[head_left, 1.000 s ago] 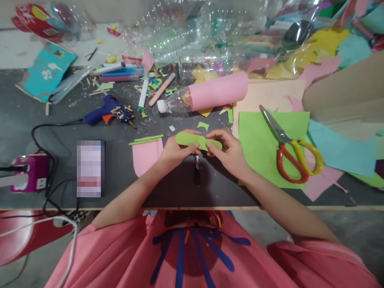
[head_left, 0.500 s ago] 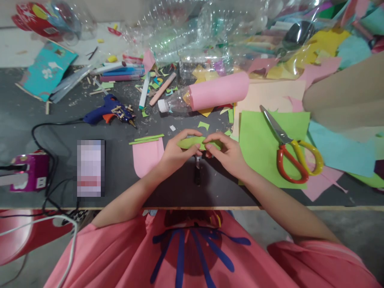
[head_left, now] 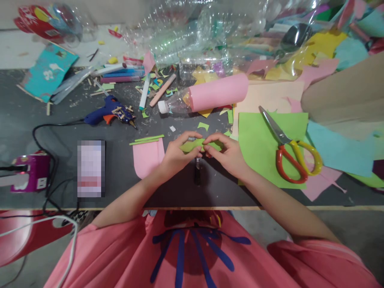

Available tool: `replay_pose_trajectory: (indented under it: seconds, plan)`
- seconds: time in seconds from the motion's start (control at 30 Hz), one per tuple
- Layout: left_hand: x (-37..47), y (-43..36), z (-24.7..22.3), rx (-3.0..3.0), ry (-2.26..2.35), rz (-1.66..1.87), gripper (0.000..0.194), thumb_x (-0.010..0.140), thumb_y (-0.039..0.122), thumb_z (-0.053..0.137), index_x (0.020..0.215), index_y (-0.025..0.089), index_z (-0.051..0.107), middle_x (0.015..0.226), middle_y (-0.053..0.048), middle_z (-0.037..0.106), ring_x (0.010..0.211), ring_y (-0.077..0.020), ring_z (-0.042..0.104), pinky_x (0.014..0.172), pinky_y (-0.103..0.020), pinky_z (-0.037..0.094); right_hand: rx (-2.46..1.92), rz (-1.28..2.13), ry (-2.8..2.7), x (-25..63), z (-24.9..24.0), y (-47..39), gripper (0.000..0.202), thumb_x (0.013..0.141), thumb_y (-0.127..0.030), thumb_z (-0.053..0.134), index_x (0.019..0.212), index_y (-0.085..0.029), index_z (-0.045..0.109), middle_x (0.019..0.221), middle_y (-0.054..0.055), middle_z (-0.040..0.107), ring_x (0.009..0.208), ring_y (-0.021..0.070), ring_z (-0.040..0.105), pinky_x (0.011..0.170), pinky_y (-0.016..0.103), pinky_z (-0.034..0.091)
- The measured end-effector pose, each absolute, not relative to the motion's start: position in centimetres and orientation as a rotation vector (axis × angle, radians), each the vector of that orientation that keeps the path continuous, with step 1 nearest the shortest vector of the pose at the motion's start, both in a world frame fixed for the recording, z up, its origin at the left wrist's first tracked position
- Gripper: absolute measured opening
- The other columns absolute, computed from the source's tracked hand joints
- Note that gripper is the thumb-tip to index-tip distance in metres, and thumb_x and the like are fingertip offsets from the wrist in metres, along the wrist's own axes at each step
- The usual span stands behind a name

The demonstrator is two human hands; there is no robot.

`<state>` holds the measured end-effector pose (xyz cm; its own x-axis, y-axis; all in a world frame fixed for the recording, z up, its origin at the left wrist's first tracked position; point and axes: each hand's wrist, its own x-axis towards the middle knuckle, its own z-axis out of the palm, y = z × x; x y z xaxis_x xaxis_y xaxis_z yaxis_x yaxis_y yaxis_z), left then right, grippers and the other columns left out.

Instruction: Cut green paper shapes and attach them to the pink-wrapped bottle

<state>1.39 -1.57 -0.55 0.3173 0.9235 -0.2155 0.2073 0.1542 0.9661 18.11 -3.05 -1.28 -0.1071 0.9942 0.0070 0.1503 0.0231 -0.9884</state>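
Observation:
Between both hands is a small piece of green paper (head_left: 191, 145), pinched near its middle. My left hand (head_left: 179, 154) grips its left part with thumb and fingers. On the right part, my right hand (head_left: 225, 151) pinches it, and the two sets of fingertips nearly meet. Under the hands lies a dark pen-like tool (head_left: 197, 172), its upper end hidden. Left of my left hand rests a pink paper piece (head_left: 147, 158) with a rounded bottom and thin green strips (head_left: 147, 139) along its top. A bottle wrapped in pink paper (head_left: 220, 92) lies beyond the hands.
Red-and-yellow scissors (head_left: 292, 150) lie on a green sheet (head_left: 258, 148) at right. A blue glue gun (head_left: 109, 111) with a cable and a phone (head_left: 91, 168) are at left. Markers (head_left: 144, 92), paper scraps and clear plastic bottles (head_left: 204, 36) crowd the back. The table's front edge (head_left: 192, 208) is near my body.
Both hands stay almost in place on the green paper. The paper's left part sits slightly lower and its tilt differs a little; the fingers have shifted only slightly.

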Motion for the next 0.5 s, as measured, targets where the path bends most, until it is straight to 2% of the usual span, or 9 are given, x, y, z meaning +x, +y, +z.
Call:
replay_pose_trajectory:
  seconds: [0.07, 0.2, 0.27, 0.37, 0.43, 0.5]
  plan:
    - [1.38, -1.56, -0.53, 1.356, 1.167, 0.729, 0.024, 0.080, 0.021, 0.059, 0.104, 0.022, 0.059, 0.080, 0.001, 0.072, 0.064, -0.0135, 0.072, 0.066, -0.025, 0.059, -1.263, 1.188, -1.423, 18.14, -1.17, -3.02, 0.004, 0.078, -0.025, 0.063, 0.080, -0.021, 0.061, 0.079, 0.000, 0.065, 0.062, 0.0102, 0.060, 0.054, 0.024, 0.054]
    - [1.35, -1.50, -0.36, 1.497, 1.166, 0.776, 0.029, 0.080, 0.017, 0.058, 0.109, 0.022, 0.062, 0.110, -0.003, 0.071, 0.068, -0.0111, 0.071, 0.070, -0.024, 0.059, -1.266, 1.210, -1.419, 18.12, -1.05, -3.02, 0.007, 0.077, -0.025, 0.065, 0.081, -0.021, 0.061, 0.082, 0.000, 0.066, 0.058, 0.0090, 0.059, 0.055, 0.025, 0.054]
    - [1.34, -1.50, -0.30, 1.521, 1.159, 0.769, 0.026, 0.081, 0.017, 0.058, 0.106, 0.022, 0.064, 0.107, -0.003, 0.072, 0.069, -0.0109, 0.071, 0.071, -0.025, 0.059, -1.251, 1.246, -1.369, 18.05, -1.14, -3.05, 0.010, 0.077, -0.027, 0.065, 0.084, -0.022, 0.060, 0.085, 0.000, 0.065, 0.056, 0.0083, 0.058, 0.053, 0.024, 0.054]
    - [1.37, -1.54, -0.26, 1.435, 1.163, 0.753, 0.022, 0.082, 0.020, 0.057, 0.103, 0.021, 0.064, 0.088, 0.000, 0.075, 0.066, -0.0119, 0.072, 0.069, -0.024, 0.059, -1.228, 1.254, -1.268, 17.97, -1.37, -3.03, 0.019, 0.076, -0.032, 0.068, 0.089, -0.023, 0.059, 0.092, 0.000, 0.063, 0.057, 0.0086, 0.057, 0.050, 0.024, 0.053]
    - [1.41, -1.59, -0.24, 1.401, 1.170, 0.763, 0.021, 0.081, 0.021, 0.058, 0.101, 0.021, 0.064, 0.088, 0.000, 0.075, 0.067, -0.0124, 0.072, 0.068, -0.024, 0.058, -1.227, 1.294, -1.219, 17.98, -1.46, -2.95, 0.026, 0.075, -0.037, 0.070, 0.095, -0.025, 0.058, 0.093, 0.000, 0.063, 0.054, 0.0087, 0.056, 0.049, 0.025, 0.052]
    - [1.46, -1.65, -0.20, 1.397, 1.177, 0.780, 0.021, 0.080, 0.021, 0.058, 0.101, 0.021, 0.064, 0.094, -0.001, 0.075, 0.067, -0.0122, 0.072, 0.069, -0.024, 0.058, -1.245, 1.388, -1.203, 18.06, -1.43, -2.85, 0.030, 0.076, -0.042, 0.070, 0.097, -0.025, 0.058, 0.084, -0.001, 0.063, 0.049, 0.0090, 0.055, 0.046, 0.026, 0.050]
